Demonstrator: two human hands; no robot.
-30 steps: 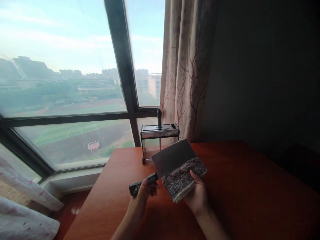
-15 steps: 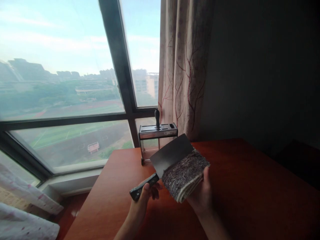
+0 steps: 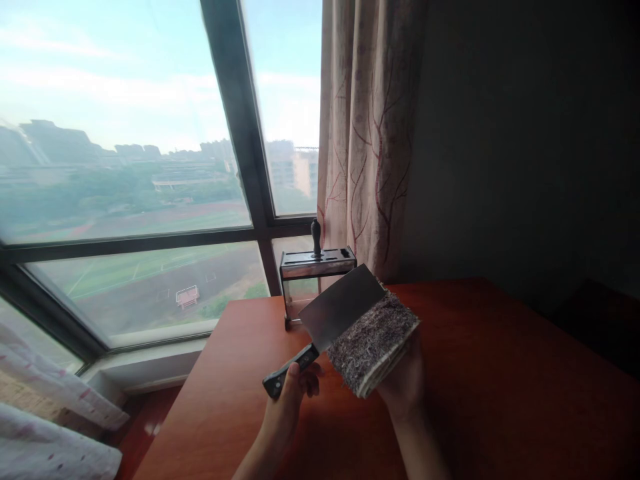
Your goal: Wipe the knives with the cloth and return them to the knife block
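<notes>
The left hand (image 3: 289,402) and right hand (image 3: 404,383) are bare, as are the slim left forearm (image 3: 263,451) and right forearm (image 3: 424,448).

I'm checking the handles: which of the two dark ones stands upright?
The far handle, rising from the slotted holder; the cleaver handle slants in the left hand.

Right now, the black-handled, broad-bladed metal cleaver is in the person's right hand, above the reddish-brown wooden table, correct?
Not quite: the head view shows the cleaver in the person's left hand, above the table as you said.
</notes>
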